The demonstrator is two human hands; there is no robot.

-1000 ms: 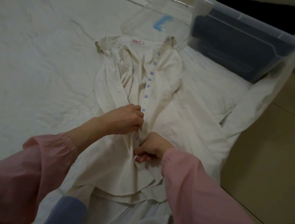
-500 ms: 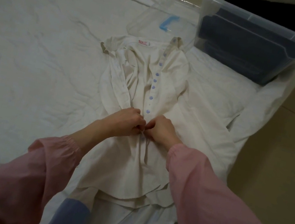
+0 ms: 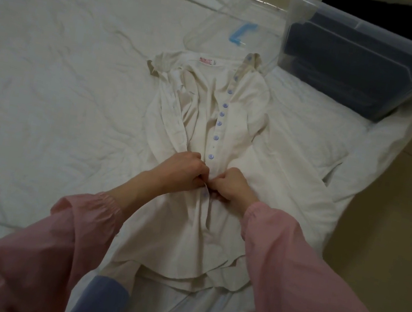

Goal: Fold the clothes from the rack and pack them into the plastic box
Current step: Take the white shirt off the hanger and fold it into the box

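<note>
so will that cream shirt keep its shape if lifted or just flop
Probably flops: the cream shirt lies creased and bunched on the sheet. Likely light: the left hand and right hand merely pinch its front.

No writing can be read; the only printed thing is a small neck label [image 3: 206, 60] sewn inside the back of the collar of the cream shirt [image 3: 235, 122], at the shirt's end towards the far edge of the bed sheet [image 3: 49, 75]; its print is pinkish red, too small and blurred to make out.
</note>
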